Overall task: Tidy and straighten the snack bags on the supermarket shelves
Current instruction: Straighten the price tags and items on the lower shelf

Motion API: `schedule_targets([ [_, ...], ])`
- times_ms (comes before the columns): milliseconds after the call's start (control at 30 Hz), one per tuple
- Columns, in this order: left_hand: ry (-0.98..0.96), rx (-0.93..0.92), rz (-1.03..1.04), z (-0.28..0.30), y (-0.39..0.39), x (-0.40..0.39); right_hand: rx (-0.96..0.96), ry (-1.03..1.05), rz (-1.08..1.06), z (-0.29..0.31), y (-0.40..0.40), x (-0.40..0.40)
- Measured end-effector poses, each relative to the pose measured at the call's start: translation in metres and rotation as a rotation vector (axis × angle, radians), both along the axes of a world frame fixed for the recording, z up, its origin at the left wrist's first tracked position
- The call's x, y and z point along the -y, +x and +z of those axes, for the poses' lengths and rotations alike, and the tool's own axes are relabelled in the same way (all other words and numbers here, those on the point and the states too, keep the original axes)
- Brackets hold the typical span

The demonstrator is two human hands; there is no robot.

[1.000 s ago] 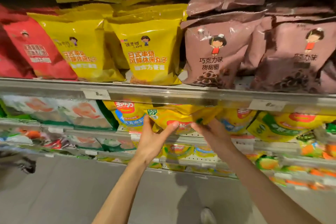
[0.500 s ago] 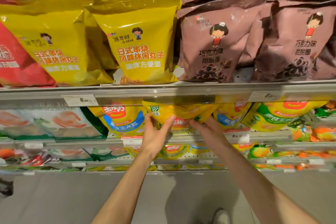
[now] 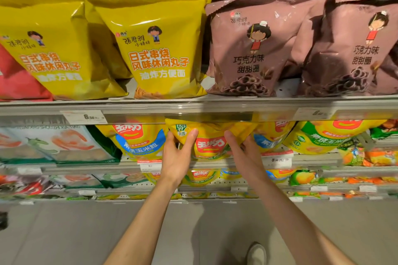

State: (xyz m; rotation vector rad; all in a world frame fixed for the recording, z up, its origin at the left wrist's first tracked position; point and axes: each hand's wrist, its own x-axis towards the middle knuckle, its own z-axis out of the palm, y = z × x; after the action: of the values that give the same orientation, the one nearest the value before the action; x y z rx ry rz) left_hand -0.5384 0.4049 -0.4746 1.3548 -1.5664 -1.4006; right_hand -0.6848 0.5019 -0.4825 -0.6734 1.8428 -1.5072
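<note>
Both hands grip one yellow corn snack bag point(image 3: 212, 142) on the second shelf: left hand point(image 3: 176, 155) curls round its left edge, right hand point(image 3: 245, 153) its right. The shelf rail point(image 3: 193, 112) above the hands hides the bag's top; fingers behind it are unseen.

You had a grey floor point(image 3: 64, 232) under the racks; a white price tag point(image 3: 84, 117) was clipped on the metal rail; your pale shoe point(image 3: 256, 254) poked in below.

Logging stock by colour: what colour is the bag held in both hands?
Yellow, with a red logo panel: the held bag, clearest in the head view.
</note>
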Motion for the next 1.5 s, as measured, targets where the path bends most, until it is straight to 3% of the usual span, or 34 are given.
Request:
schedule_targets([
  [267,0.015,-0.033,0.048,-0.018,-0.009,0.009,0.038,0.013,-0.009,-0.001,0.007,0.011],
  [567,0.065,0.042,0.105,0.001,-0.016,0.020,0.045,0.079,-0.020,0.005,-0.001,0.027],
  [900,-0.080,-0.014,-0.030,0.011,0.003,0.013,0.047,0.087,0.063,0.006,-0.004,0.006],
  [1233,0.002,0.053,-0.126,0.019,0.016,0.023,0.103,0.102,0.110,0.010,-0.014,-0.001],
  [1500,0.001,-0.043,-0.004,0.019,0.025,0.014,0.003,0.130,0.071,0.011,-0.017,-0.021],
])
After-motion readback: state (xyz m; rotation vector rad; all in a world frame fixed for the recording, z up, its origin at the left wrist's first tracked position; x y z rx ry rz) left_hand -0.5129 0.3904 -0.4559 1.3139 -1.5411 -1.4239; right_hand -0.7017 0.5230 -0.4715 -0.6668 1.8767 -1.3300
